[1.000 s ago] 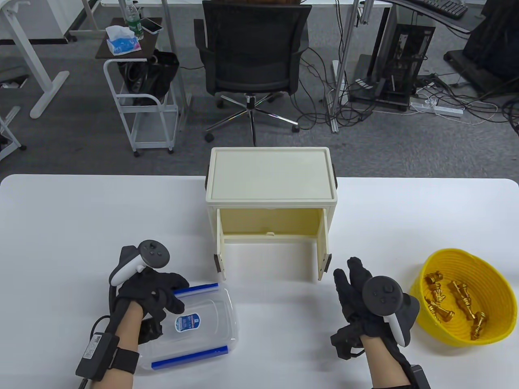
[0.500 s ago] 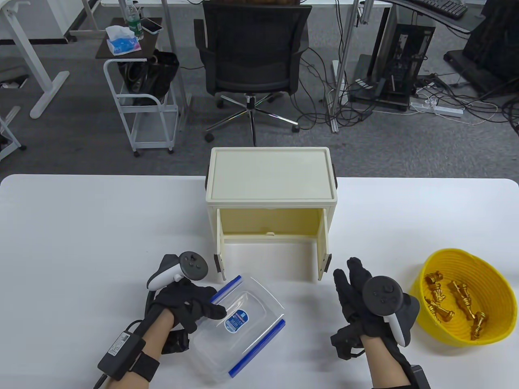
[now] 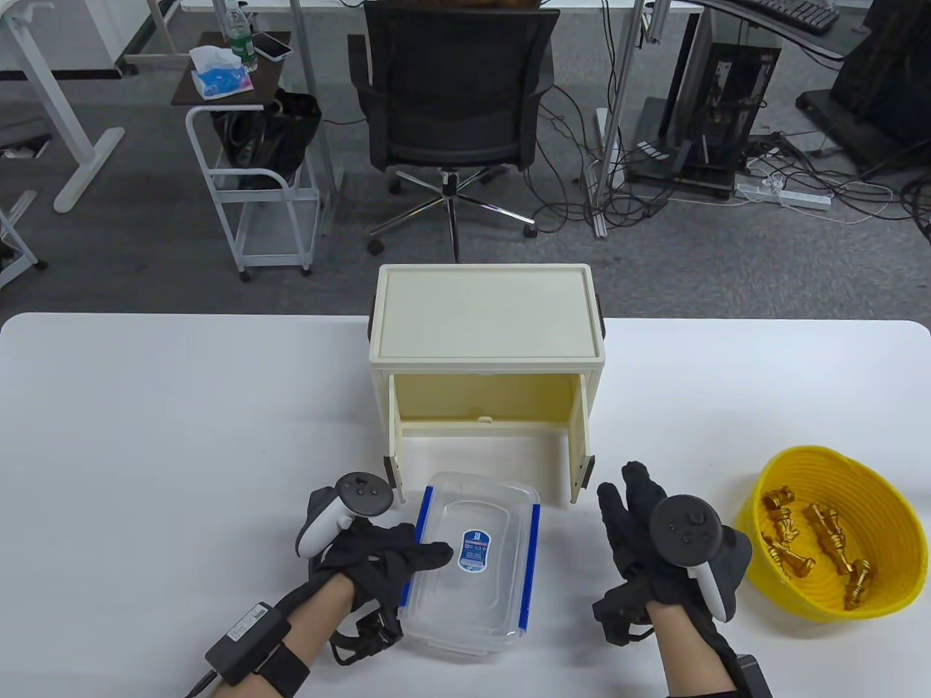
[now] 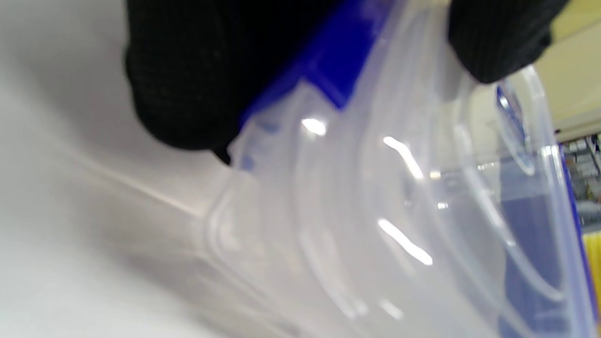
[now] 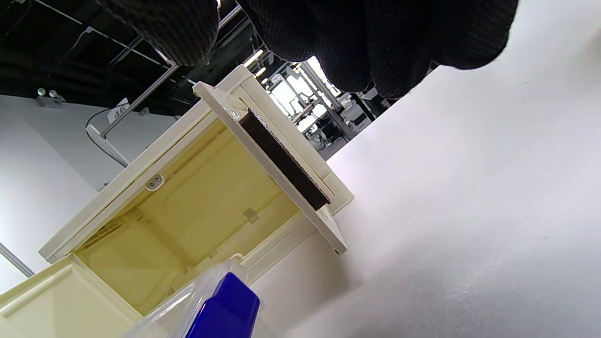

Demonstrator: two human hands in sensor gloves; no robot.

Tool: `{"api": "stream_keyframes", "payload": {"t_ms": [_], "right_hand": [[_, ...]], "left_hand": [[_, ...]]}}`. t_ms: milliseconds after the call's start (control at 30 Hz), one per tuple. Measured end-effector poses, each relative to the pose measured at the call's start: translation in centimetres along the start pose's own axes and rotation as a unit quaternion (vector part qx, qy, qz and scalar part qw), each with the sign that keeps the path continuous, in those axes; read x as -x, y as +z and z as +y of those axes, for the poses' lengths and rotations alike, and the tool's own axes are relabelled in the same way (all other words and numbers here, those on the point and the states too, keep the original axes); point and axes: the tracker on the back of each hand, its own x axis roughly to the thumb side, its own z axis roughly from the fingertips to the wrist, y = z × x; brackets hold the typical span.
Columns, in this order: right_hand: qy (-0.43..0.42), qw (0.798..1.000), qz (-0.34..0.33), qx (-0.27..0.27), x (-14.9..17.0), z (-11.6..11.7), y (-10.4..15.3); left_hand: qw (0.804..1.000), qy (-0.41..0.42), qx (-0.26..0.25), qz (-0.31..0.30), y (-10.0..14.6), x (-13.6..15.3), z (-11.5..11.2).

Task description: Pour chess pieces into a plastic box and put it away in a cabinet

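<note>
A clear plastic box (image 3: 471,563) with blue lid clips lies on the white table in front of the open cream cabinet (image 3: 486,342). My left hand (image 3: 393,563) grips the box's left edge, fingers over the lid; the box fills the left wrist view (image 4: 399,211). My right hand (image 3: 640,523) rests on the table right of the box, fingers straight, holding nothing. The yellow bowl (image 3: 884,502) at the right holds several gold chess pieces (image 3: 814,542). In the right wrist view the cabinet (image 5: 188,197) stands open and a blue clip (image 5: 225,305) of the box shows.
The cabinet's two doors (image 3: 582,451) stand open toward me, one on either side of the box's far end. Beyond the table's far edge are an office chair (image 3: 454,94) and a white cart (image 3: 254,167).
My left hand has slid the plastic box from the table's lower left rightward to in front of the cabinet and turned it lengthwise. My right hand has not moved.
</note>
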Motion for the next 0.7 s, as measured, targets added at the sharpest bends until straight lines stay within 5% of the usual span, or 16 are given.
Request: {"api": "stream_keyframes", "payload": {"t_ms": [300,700], "right_hand": [[0.024,1.0,0.015,-0.002,-0.2,0.2,0.1],[0.056,0.984,0.038,-0.167,-2.0,3.5,1.0]], "left_hand": [[0.998,0.028,-0.055,-0.006,0.3,-0.4,-1.4],[0.994,-0.024,-0.104,0.012,2.1,0.0,-2.1]]}}
